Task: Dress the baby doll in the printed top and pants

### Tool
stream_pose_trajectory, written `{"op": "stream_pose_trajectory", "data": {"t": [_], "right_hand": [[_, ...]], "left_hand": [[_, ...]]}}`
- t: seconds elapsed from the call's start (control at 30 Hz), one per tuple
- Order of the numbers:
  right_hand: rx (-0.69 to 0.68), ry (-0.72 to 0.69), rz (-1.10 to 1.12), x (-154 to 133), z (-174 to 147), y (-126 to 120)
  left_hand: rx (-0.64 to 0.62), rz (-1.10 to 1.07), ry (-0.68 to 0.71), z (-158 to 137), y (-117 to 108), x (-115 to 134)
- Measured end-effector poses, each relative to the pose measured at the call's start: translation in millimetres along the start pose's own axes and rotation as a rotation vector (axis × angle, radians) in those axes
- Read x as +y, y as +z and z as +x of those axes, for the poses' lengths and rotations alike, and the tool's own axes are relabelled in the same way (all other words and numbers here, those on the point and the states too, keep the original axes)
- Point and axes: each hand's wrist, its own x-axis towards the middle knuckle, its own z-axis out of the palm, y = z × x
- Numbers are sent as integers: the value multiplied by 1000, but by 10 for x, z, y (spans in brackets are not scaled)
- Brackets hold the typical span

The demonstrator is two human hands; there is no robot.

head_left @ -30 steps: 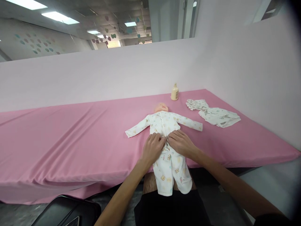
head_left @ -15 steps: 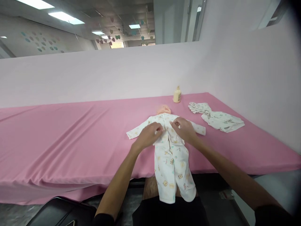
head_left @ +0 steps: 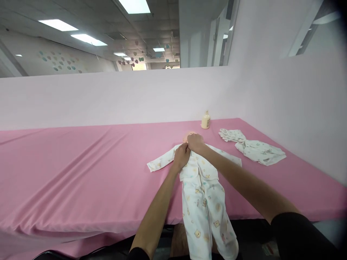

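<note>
A baby doll (head_left: 185, 137) lies on its back, its head mostly hidden behind my hands. It wears a white long-sleeved baby top (head_left: 199, 168) with small bear prints, sleeves spread to both sides. Matching baby pants (head_left: 197, 206) run down over the table's front edge. My left hand (head_left: 182, 156) is closed on the top's front just below the neck. Right beside it, my right hand (head_left: 195, 143) is closed at the collar, fingers bent down. The two hands touch or nearly touch, and their fingertips are partly hidden.
A pink sheet (head_left: 94, 180) covers the table, wrinkled at left. At the back stands a cream pump bottle (head_left: 205, 120). Crumpled white printed baby clothes (head_left: 260, 151) lie at right. White walls bound the back and right; a black chair (head_left: 56, 255) is at lower left.
Both hands have moved up from the chest of the top to its collar and come together there. My right hand now covers part of the doll's head. The camera has tilted up.
</note>
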Motion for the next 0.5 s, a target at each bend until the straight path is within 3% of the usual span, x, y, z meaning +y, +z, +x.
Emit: {"op": "stream_pose_trajectory", "data": {"t": [0.27,0.5], "right_hand": [[-41,-50,-179,-109,118,-56],[-86,-108,-125,19,285,-86]], "left_hand": [[21,-56,64,-13,0,-59],[30,-37,26,-31,44,-130]]}}
